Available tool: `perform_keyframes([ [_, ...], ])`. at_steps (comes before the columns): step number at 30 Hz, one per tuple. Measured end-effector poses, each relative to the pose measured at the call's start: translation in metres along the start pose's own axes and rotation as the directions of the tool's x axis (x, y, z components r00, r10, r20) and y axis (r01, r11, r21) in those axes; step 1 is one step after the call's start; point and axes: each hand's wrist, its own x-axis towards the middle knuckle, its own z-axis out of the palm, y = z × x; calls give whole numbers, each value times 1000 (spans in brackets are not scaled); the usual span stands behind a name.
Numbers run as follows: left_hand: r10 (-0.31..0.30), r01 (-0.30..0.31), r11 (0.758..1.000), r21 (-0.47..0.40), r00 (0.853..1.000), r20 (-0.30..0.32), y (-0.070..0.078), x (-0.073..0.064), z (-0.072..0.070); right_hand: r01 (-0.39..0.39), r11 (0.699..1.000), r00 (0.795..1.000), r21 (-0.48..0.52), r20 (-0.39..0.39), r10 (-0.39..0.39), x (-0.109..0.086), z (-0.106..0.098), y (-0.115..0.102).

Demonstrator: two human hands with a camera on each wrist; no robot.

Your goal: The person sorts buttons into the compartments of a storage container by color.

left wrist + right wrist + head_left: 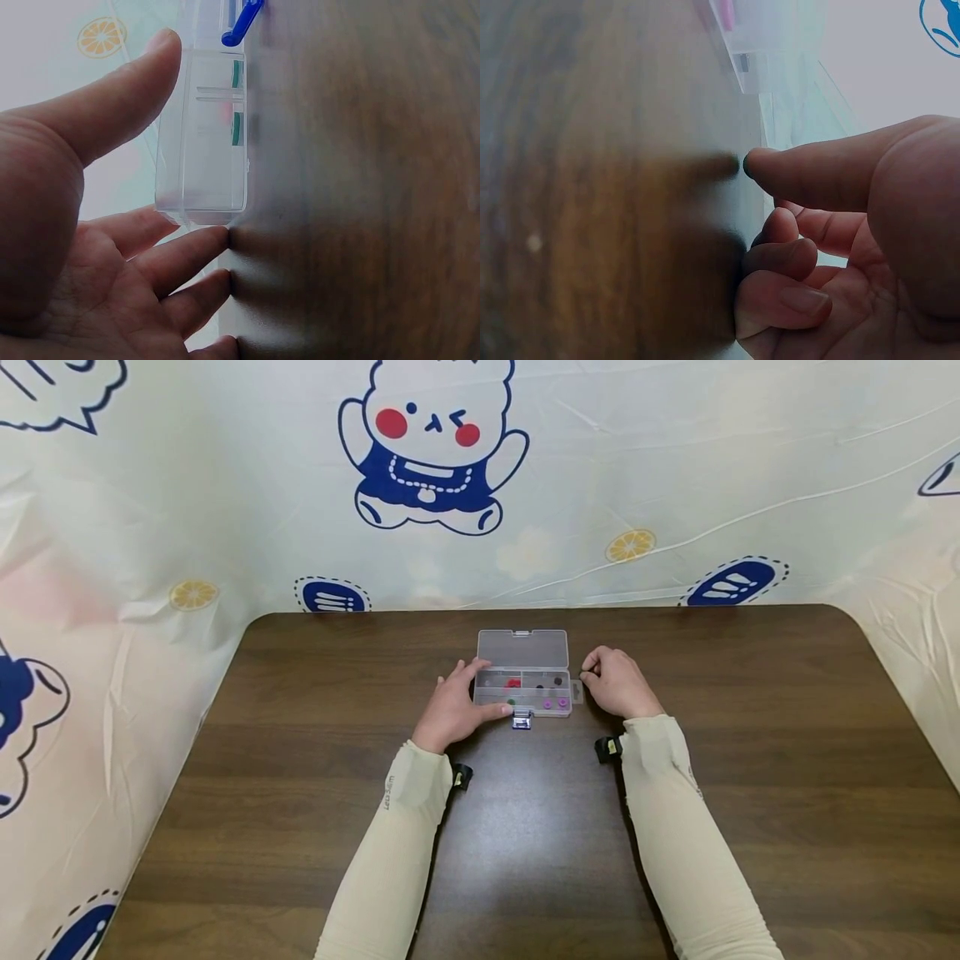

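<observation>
A clear plastic compartment box (536,713) sits on the table with its lid (522,649) laid back and a blue latch (521,722) at the front. In it lie red pieces (513,683), dark pieces (557,681), purple pieces (563,703) and a green piece (511,702). My left hand (452,706) holds the box's left end, thumb along the front and index finger at the back corner. Close to the clear hanging tab (577,692) is my right hand (617,683), fingers curled low at the tabletop; I cannot tell whether its fingertips pinch anything.
The brown wooden table (300,827) has rounded far corners. Behind it hangs a pale printed cloth (675,443) that also drapes down both sides. Black wrist cameras (608,749) are strapped over the cream sleeves (690,843).
</observation>
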Motion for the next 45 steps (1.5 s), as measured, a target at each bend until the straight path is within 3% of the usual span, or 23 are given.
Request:
perform_keyframes([
  [21, 10, -10, 1000, 3, 1000, -4, -2, 0, 0, -14, 1000, 1000, 27, -21, 14, -3, 0, -2],
  [45, 24, -24, 1000, -3, 1000, -4, -4, 0, 0, 34, 999, 995, 37, -93, -30, -7, -7, -12],
])
